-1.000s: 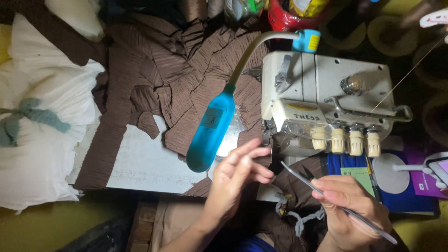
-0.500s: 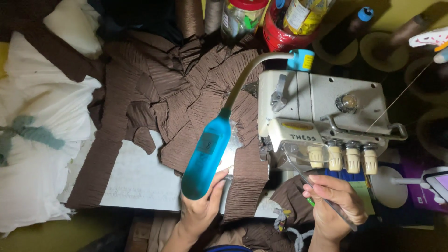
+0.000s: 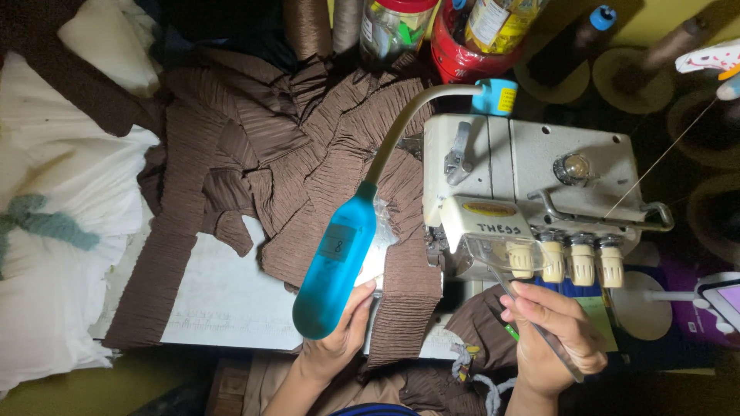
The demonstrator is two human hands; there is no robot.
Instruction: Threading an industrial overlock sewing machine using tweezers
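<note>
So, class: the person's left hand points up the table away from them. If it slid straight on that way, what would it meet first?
Most likely the blue lamp head, which the left hand already seems to touch, then pleated brown fabric; depth is unclear.

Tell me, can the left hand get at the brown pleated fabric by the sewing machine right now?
Probably yes: the left hand already rests at the brown pleated fabric, under the blue lamp head, with nothing between them.
</note>
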